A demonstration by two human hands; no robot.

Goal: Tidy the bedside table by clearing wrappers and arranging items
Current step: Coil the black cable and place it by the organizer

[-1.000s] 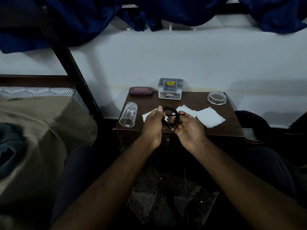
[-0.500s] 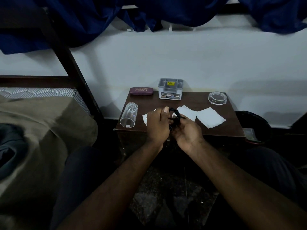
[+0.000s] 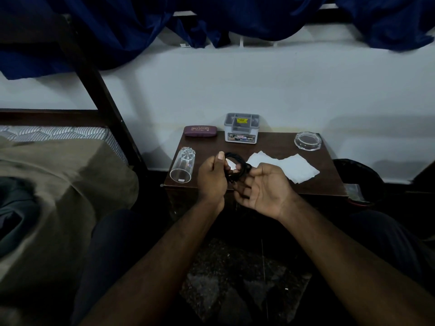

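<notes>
Biggest thing first: the bed [image 3: 58,184] is on my left and the dark wood worktop [image 3: 270,143] sits against the wall right in front of me. Back row on it is a maroon glasses case [image 3: 200,131], a grey organiser box [image 3: 241,131] and a clear glass ashtray [image 3: 307,141]. A tall glass [image 3: 182,167] is lying on its side near the left edge, mouth toward me, so I'd guess it rolls if I bump it. White paper squares [image 3: 292,168] are spread flat on the right half, and a dark bin [image 3: 357,177] stands just beside the worktop on that side.

The black cable [image 3: 237,164] is up off the surface between my hands, coiled into a loose loop. My left hand [image 3: 211,177] has its grip closed on the left side of the loop, thumb on top. My right hand [image 3: 263,189] is palm up, fingers curled loosely around the lower strands, more cradling than pinching.

It's light and floppy, so I reckon it'll spring open unless I pinch where the strands cross. The papers look flimsy enough to slide, and they take up the bare spot where I'd want to set the coil down.
</notes>
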